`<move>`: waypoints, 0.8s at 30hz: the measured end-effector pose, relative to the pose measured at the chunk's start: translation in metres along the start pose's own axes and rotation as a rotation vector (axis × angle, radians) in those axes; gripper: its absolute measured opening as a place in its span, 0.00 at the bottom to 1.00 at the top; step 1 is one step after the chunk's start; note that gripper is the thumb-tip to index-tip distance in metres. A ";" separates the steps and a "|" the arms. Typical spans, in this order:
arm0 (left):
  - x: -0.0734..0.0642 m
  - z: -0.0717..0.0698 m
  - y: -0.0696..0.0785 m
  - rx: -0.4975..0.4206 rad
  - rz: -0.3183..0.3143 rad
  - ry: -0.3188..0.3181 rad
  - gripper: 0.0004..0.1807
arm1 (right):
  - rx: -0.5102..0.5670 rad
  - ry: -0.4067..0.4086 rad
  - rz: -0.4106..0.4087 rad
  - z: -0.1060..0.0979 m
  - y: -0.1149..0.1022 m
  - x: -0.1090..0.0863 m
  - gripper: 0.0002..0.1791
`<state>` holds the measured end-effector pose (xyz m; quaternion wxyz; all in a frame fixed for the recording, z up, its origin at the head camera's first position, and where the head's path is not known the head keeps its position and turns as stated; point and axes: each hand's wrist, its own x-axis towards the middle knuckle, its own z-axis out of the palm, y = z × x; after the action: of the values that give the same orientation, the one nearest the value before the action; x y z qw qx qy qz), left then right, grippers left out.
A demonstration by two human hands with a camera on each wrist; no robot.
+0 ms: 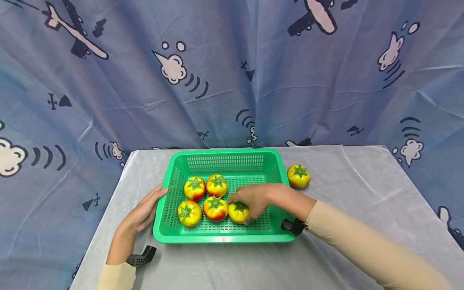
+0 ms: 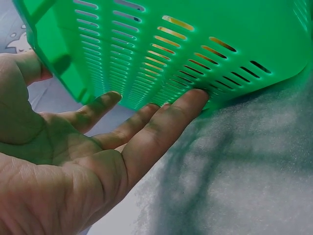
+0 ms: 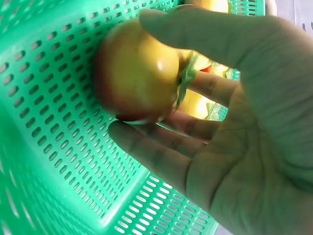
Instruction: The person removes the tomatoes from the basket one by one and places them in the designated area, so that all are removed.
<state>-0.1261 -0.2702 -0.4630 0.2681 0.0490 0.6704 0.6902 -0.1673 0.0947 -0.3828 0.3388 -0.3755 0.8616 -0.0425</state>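
A green plastic basket holds several yellow-red tomatoes with green star-shaped tops. Inside its right half, my right hand grips one tomato from above. Up close in the right wrist view, the thumb lies on one side of that tomato and the fingers on the other, over the perforated floor. At the basket's left side, my left hand holds it, thumb at the rim. The left wrist view shows the fingertips against the slotted outer wall.
Another tomato sits on the table outside the basket's right wall. Grey-white cloth covers the table. Behind it hangs a blue curtain with airplane and cloud prints.
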 end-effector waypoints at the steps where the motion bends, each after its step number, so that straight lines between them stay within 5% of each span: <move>1: 0.000 0.000 0.000 0.001 -0.002 0.002 0.40 | -0.003 -0.003 0.003 0.000 0.000 0.000 0.36; 15: 0.002 0.000 -0.002 -0.010 0.006 -0.011 0.40 | 0.020 0.011 0.015 -0.005 0.005 -0.013 0.35; 24: -0.001 -0.001 0.000 -0.014 0.012 -0.022 0.40 | 0.102 0.140 -0.019 -0.005 0.014 -0.029 0.29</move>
<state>-0.1256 -0.2713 -0.4626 0.2714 0.0588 0.6623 0.6959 -0.1648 0.1241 -0.3678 0.2960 -0.3618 0.8764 -0.1158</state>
